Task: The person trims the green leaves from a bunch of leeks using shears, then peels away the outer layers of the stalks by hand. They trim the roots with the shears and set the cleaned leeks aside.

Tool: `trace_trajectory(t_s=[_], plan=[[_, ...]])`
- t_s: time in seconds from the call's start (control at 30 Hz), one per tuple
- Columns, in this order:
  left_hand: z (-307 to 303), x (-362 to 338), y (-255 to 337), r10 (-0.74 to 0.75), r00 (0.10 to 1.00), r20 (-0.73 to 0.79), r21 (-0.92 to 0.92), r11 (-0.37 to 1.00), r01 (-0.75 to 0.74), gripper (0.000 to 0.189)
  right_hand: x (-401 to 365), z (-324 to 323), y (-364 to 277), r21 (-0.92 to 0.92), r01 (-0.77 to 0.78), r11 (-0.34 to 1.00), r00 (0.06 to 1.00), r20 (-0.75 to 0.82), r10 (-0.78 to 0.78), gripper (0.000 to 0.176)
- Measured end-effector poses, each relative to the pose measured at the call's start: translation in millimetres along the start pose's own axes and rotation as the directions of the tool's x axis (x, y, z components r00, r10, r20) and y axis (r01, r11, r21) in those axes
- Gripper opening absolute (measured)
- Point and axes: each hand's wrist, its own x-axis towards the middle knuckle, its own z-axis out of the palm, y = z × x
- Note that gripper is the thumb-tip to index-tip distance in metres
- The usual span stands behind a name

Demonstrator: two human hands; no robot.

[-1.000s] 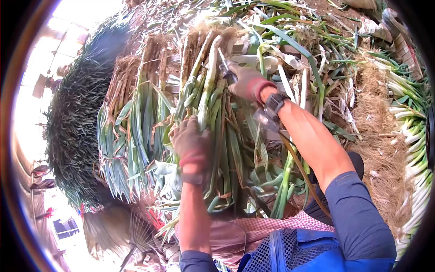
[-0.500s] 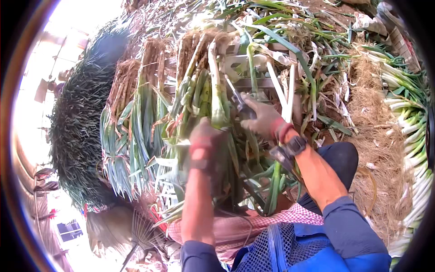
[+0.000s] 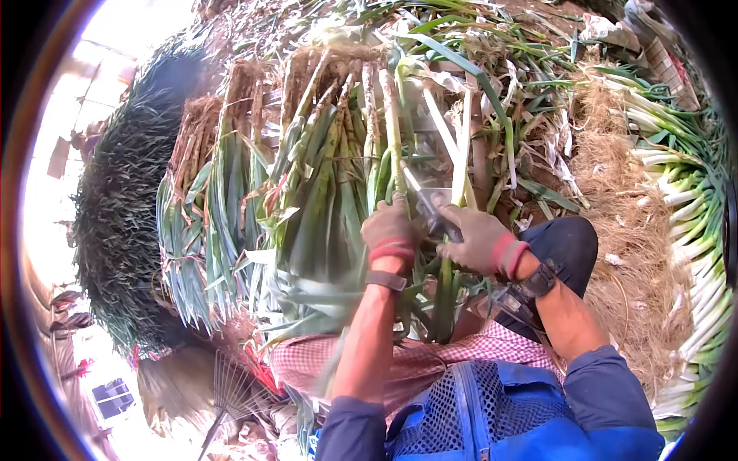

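Gloved with a red cuff, my left hand (image 3: 390,230) is closed around a green onion stalk (image 3: 392,127) whose pale end points up and away from me. Just to its right, my right hand (image 3: 478,240) grips the dark handle of a knife (image 3: 415,183). The blade slants up and left, close beside the stalk. Bundles of untrimmed onions (image 3: 327,169) with brown roots lie left of my left hand. White peeled stalks (image 3: 462,150) stand beyond my right hand.
A row of cleaned onions (image 3: 696,261) runs down the far right beside a heap of brown roots (image 3: 615,230). Dark green leaves (image 3: 127,207) are piled at the left. A wire rake (image 3: 231,390) lies at the lower left. Loose peelings (image 3: 538,146) cover the upper right.
My left hand has moved right and now holds a stalk beside the knife. My right hand has shifted right and slightly down with the knife. The thick white stalk seen earlier has changed place.
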Motion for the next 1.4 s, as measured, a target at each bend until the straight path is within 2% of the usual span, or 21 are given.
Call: trace_trajectory(t_s=[0.03, 0.1, 0.17, 0.23, 0.27, 0.4, 0.5, 0.57, 0.63, 0.7, 0.73, 0.77, 0.9, 1.03, 1.1, 1.13, 1.17, 1.2, 1.23, 1.3, 1.4], plan=[[0, 2, 4, -0.084, 0.987, 0.136, 0.012, 0.996, 0.083, 0.066, 0, -3, 1, -0.004, -0.006, 1.0, 1.0, 0.0, 0.006, 0.084], [0, 1, 6, -0.091, 0.991, 0.097, -0.014, 0.996, 0.092, 0.062, 3, -9, 0, -0.044, -0.116, 0.992, 0.991, 0.064, 0.119, 0.085], [-3, 0, 4, -0.093, 0.991, 0.092, -0.107, 0.989, 0.103, 0.057, -1, -7, -1, -0.01, -0.067, 0.998, 0.994, 0.089, 0.067, 0.084], [-2, 2, 2, -0.091, 0.993, 0.078, -0.118, 0.988, 0.1, 0.052, 9, 2, -1, -0.114, -0.099, 0.989, 0.984, 0.134, 0.114, 0.085], [-4, 1, 2, -0.092, 0.994, 0.054, -0.144, 0.985, 0.099, 0.05, 21, -3, -4, -0.107, -0.176, 0.978, 0.967, 0.169, 0.193, 0.089], [-1, 0, -9, -0.098, 0.995, -0.006, -0.205, 0.974, 0.095, 0.048, 28, -4, -2, -0.145, -0.146, 0.979, 0.977, 0.132, 0.165, 0.091], [-1, 5, -6, -0.127, 0.992, -0.003, -0.199, 0.972, 0.124, 0.05, 17, -3, -13, -0.176, -0.178, 0.968, 0.954, 0.212, 0.214, 0.091], [-4, 10, 0, -0.148, 0.989, 0.016, -0.18, 0.972, 0.149, 0.052, 42, -4, -8, -0.167, -0.174, 0.97, 0.966, 0.164, 0.201, 0.09], [-5, 16, 4, -0.112, 0.994, 0.018, -0.09, 0.989, 0.113, 0.058, 75, -9, -2, -0.167, -0.249, 0.954, 0.957, 0.109, 0.269, 0.088], [0, 21, 6, -0.091, 0.995, -0.038, -0.091, 0.992, 0.088, 0.062, 106, -14, 9, -0.207, -0.246, 0.947, 0.963, 0.056, 0.262, 0.086], [-1, 25, 8, -0.08, 0.996, -0.031, -0.054, 0.995, 0.078, 0.063, 114, -32, -12, -0.249, -0.314, 0.916, 0.938, 0.066, 0.339, 0.085], [-2, 28, 9, -0.07, 0.997, -0.022, -0.018, 0.997, 0.069, 0.065, 125, -36, -10, -0.248, -0.315, 0.916, 0.938, 0.065, 0.34, 0.085], [-1, 43, 15, -0.068, 0.998, -0.01, -0.005, 0.998, 0.068, 0.067, 178, -42, 14, -0.317, -0.206, 0.926, 0.978, -0.042, 0.203, 0.085], [12, 63, 19, -0.036, 0.999, 0.026, 0.096, 0.995, 0.033, 0.072, 213, -53, 18, -0.344, -0.214, 0.914, 0.977, -0.079, 0.199, 0.082], [11, 73, 24, -0.102, 0.99, 0.101, 0.139, 0.986, 0.087, 0.068, 217, -59, 12, -0.329, -0.249, 0.911, 0.966, -0.024, 0.256, 0.082], [12, 74, 25, -0.093, 0.995, 0.027, 0.085, 0.992, 0.091, 0.063, 216, -57, 17, -0.329, -0.251, 0.91, 0.966, -0.023, 0.258, 0.082], [12, 80, 25, -0.092, 0.995, 0.029, 0.084, 0.992, 0.09, 0.063, 212, -55, 22, -0.285, -0.192, 0.939, 0.981, -0.035, 0.19, 0.082], [11, 87, 25, -0.144, 0.985, 0.091, 0.033, 0.989, 0.142, 0.064, 207, -53, 27, -0.243, -0.129, 0.961, 0.992, -0.049, 0.12, 0.082], [4, 89, 27, -0.191, 0.969, 0.156, -0.015, 0.981, 0.196, 0.065, 203, -48, 34, -0.278, -0.153, 0.948, 0.988, -0.044, 0.147, 0.084], [-9, 88, 29, -0.221, 0.968, 0.117, -0.061, 0.972, 0.229, 0.062, 178, -45, 36, -0.192, -0.179, 0.965, 0.983, -0.07, 0.168, 0.086], [-43, 87, 27, -0.229, 0.907, 0.353, -0.217, 0.923, 0.317, 0.054, 122, -43, 25, -0.063, -0.23, 0.971, 0.972, 0.042, 0.232, 0.089]])
